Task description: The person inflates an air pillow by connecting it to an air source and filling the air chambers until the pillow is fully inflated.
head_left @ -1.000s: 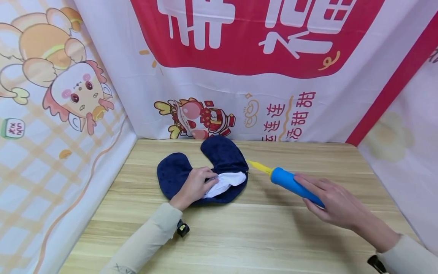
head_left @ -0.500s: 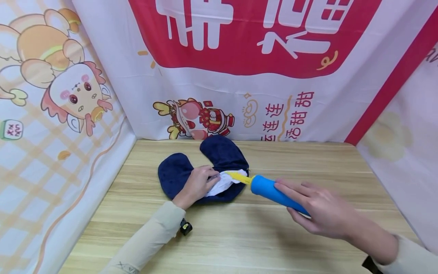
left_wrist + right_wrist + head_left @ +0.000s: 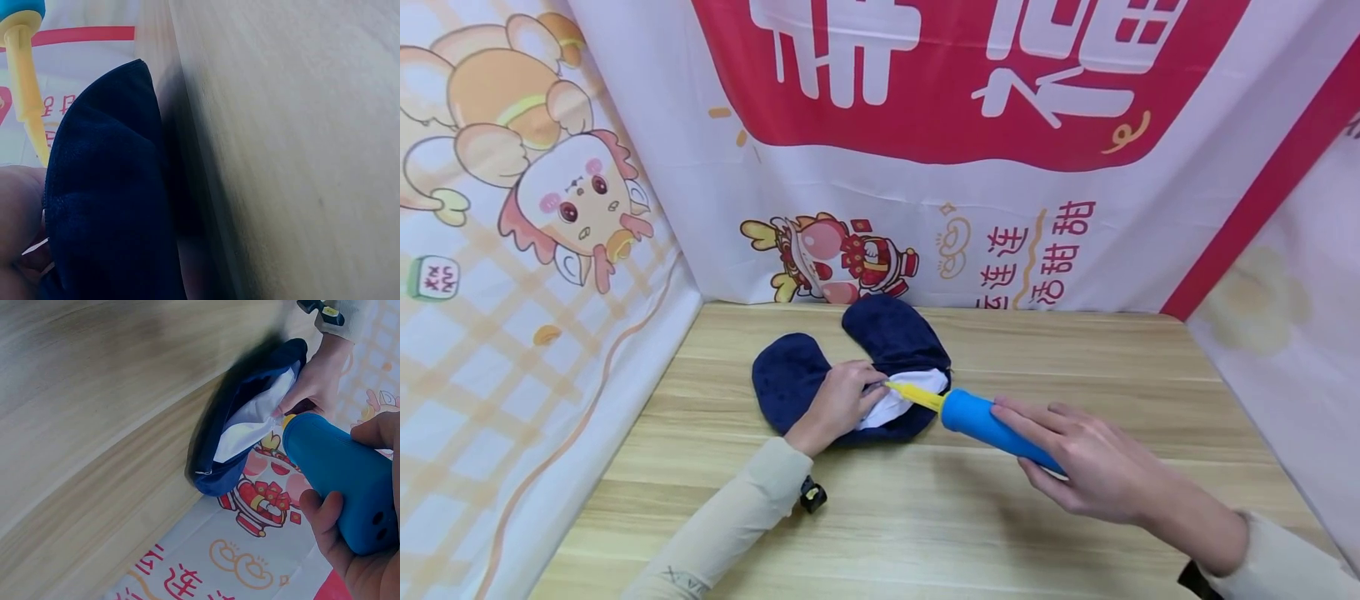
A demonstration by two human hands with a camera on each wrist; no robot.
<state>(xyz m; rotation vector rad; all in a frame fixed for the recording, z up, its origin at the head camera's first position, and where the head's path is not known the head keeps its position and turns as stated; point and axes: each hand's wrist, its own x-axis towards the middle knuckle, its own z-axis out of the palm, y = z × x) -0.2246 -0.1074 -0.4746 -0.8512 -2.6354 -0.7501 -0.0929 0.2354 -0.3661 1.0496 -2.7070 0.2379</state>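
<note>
A navy U-shaped neck pillow (image 3: 895, 333), flat and limp, lies on the table with its zipped cover open. White inner material (image 3: 244, 432) shows through that opening, and a zip pull (image 3: 203, 472) hangs at one end of it. My left hand (image 3: 837, 406) pinches the white inner at the opening; a small clear piece shows at its fingertips in the right wrist view. My right hand (image 3: 1097, 467) grips a blue hand air pump (image 3: 992, 427). The pump's yellow nozzle (image 3: 921, 395) points left, its tip right at the left fingertips.
The wood-grain table (image 3: 880, 533) runs back to a printed white and red cloth (image 3: 955, 150). A patterned cloth (image 3: 647, 358) borders the left side, and another white cloth (image 3: 1285, 400) the right. Black wrist straps (image 3: 812, 494) show at the sleeves.
My right hand has brought the pump leftward, from beside the pillow to over the white inner, until its nozzle tip met the left fingertips. My left hand has kept its pinch.
</note>
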